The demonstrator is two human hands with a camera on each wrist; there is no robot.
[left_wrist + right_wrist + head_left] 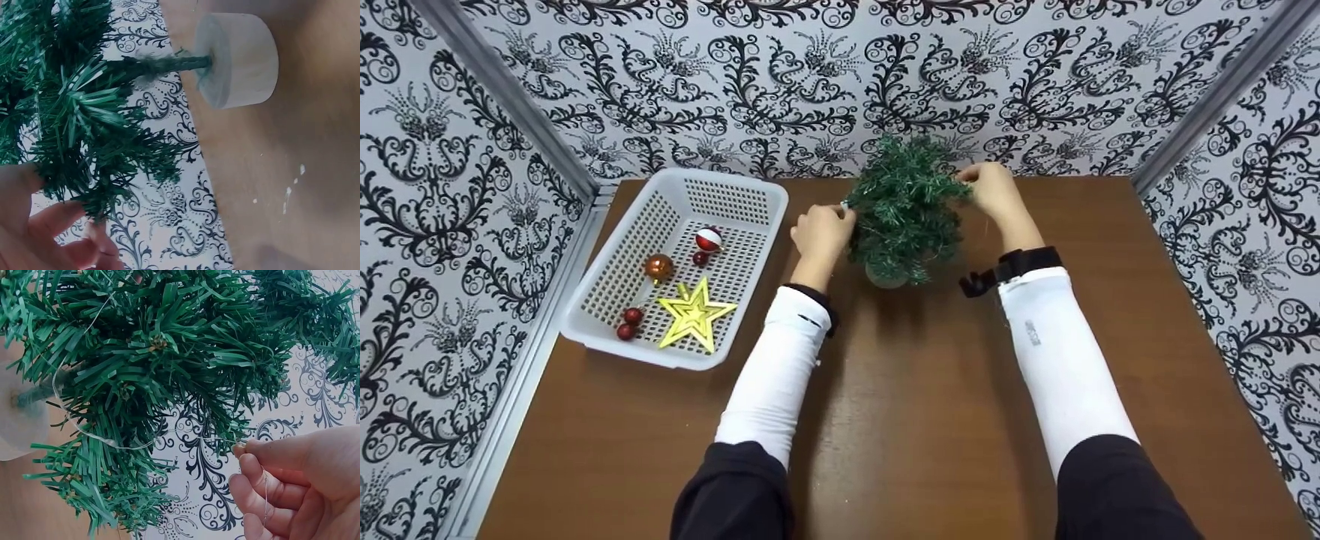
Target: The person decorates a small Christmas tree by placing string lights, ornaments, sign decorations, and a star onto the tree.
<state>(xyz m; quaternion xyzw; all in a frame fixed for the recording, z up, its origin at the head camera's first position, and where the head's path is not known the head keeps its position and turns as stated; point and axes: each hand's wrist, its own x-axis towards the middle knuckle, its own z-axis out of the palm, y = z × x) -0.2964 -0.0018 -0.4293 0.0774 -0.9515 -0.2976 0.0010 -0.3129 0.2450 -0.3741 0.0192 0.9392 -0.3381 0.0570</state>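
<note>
A small artificial Christmas tree [904, 206] stands upright near the back of the table, on a round pale base [247, 59]. At its left side, my left hand [821, 231] has thumb and fingers bent around the tip of a green branch [95, 194]. To the right of the tree, my right hand [994, 191] pinches a thin clear wire [112, 443] between thumb and index finger. From there the wire runs slack across the green needles toward the trunk [42, 391]. More of it trails down over the curled fingers.
On the left stands a white plastic basket [574, 319]. Inside lie a yellow star [695, 315], an orange bauble [658, 266], a red-and-white bauble [708, 240] and several small red balls [626, 331]. Patterned walls [780, 82] enclose the brown table [915, 420].
</note>
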